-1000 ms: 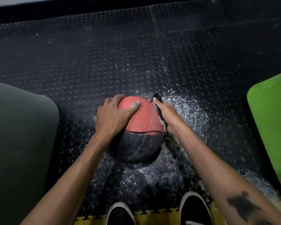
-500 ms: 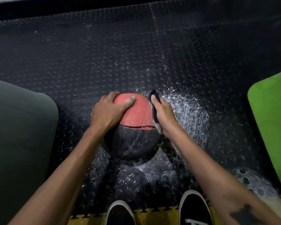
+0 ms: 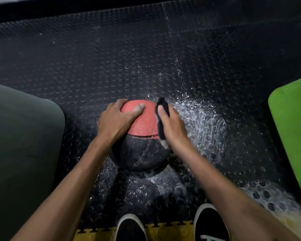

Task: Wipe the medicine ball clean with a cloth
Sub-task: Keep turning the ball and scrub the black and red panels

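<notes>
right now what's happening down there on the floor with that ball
A person is crouched over a red and black medicine ball resting on a studded black rubber floor. The left hand lies spread over the ball's red top, steadying it. The right hand presses a dark cloth against the ball's right side, wiping it. Pale speckled residue covers the floor to the right of the ball.

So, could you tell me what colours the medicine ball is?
Medicine ball: red-orange above, black below; head view.
</notes>
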